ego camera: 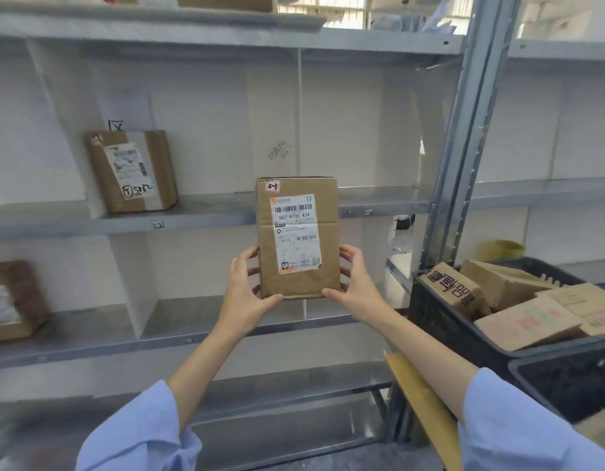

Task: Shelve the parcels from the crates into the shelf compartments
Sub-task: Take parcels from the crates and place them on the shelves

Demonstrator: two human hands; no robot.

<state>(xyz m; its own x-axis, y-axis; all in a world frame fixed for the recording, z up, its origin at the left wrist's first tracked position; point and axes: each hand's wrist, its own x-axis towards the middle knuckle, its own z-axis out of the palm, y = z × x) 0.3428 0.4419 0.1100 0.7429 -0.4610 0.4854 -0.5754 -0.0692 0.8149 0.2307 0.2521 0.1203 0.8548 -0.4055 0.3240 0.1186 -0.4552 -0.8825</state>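
A parcel [297, 237] is gripped upright at centre frame by left hand [245, 294] and right hand [357, 283], before open shelf compartments [206, 130]; boxes [528, 322] fill the crate [440, 317] at right.

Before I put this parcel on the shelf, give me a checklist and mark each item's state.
1. Grip: left hand and right hand hold the parcel by its lower sides: ok.
2. Label faces the camera and the sticker reads 2-3: ok.
3. Shelf tag matches that sticker: cannot tell, too small to read.
4. Free room to the right of the shelved box: ok.
5. Nothing between parcel and shelf: ok.
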